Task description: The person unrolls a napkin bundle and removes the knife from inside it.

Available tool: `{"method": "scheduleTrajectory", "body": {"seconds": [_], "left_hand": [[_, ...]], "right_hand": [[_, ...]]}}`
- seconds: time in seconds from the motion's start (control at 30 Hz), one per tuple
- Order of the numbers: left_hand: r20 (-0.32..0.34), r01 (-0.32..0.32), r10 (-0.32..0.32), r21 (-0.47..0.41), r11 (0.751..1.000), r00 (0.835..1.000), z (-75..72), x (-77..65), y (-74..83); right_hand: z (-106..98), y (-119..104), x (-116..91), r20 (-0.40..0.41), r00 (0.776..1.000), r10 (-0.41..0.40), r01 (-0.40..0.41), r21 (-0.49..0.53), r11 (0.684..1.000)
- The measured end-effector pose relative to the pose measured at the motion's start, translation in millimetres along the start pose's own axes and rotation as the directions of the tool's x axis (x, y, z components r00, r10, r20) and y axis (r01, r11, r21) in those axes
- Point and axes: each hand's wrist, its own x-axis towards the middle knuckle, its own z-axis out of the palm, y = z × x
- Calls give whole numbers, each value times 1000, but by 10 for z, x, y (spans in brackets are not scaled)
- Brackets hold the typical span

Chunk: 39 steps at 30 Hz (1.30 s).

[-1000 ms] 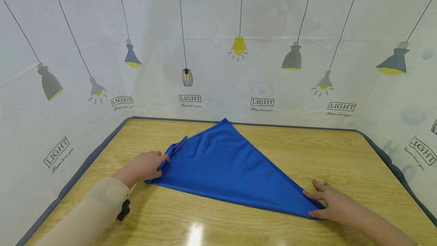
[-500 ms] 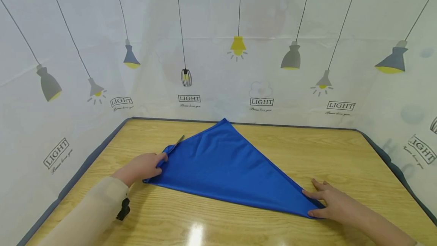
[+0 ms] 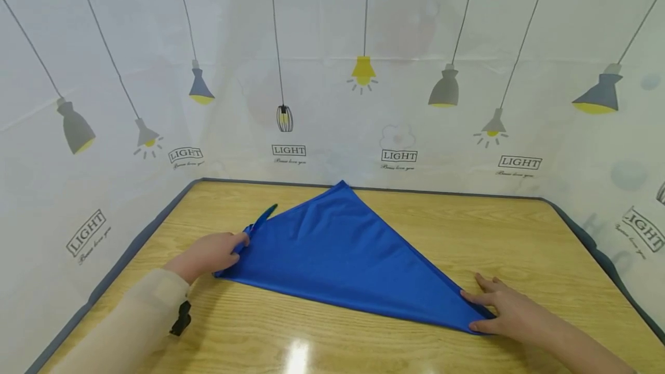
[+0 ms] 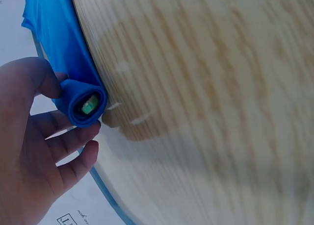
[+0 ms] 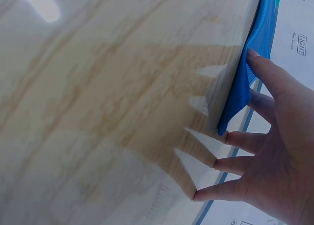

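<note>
A blue cloth (image 3: 332,253) lies folded in a triangle-like shape on the wooden table, its peak reaching the back edge. At its left end my left hand (image 3: 210,254) grips a rolled part of the cloth (image 4: 66,98), with the thumb on one side and fingers on the other. Something green (image 4: 90,105) shows inside the roll's opening; its kind cannot be made out. A narrow flap (image 3: 266,216) sticks up beyond that hand. My right hand (image 3: 511,309), fingers spread, rests at the cloth's right corner (image 5: 238,100), with the thumb touching the cloth and several fingertips on the table.
The wood-grain table (image 3: 249,333) has a dark edge strip (image 3: 441,191) along the back and sides. Pale sheeting (image 3: 332,126) printed with hanging lamps stands around it. A black object (image 3: 180,319) hangs at the left sleeve.
My left hand has shifted slightly left, drawing the cloth's left end with it. The flap beside it has changed angle, hiding its purple patch. The right hand stays put.
</note>
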Motion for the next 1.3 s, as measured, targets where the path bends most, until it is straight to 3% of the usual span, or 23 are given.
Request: {"method": "scheduleTrajectory", "body": {"seconds": [0.23,0.33,0.43,0.5,0.6,0.67,0.77,1.07,1.3], "left_hand": [[-29,-50,54,103,993,998,-15,-59,-96],[-58,-100,111,176,979,992,-8,-71,-130],[-103,-160,195,274,948,975,-2,-82,-147],[-128,-207,267,357,911,955,0,-80,-146],[-115,-252,335,450,857,935,-2,-75,-118],[-97,-263,349,479,837,932,-5,-67,-92],[-73,-247,315,465,850,946,-2,-54,-61],[-36,-136,150,261,956,988,-57,-53,11],[-7,-63,65,161,985,998,-45,-24,-4]], "right_hand": [[6,11,4,-1,1000,-4,4,1,1000],[5,9,0,1,1000,-3,3,1,1000],[8,8,-4,3,1000,3,-3,11,1000],[8,11,-4,3,1000,0,0,11,1000],[10,11,-7,3,1000,-1,1,11,1000],[8,9,-6,4,1000,2,-2,13,1000],[5,1,-5,0,1000,4,-4,9,1000],[-12,-20,5,-5,1000,-6,6,-2,1000],[0,-11,-2,-15,1000,-14,13,-33,999]]}}
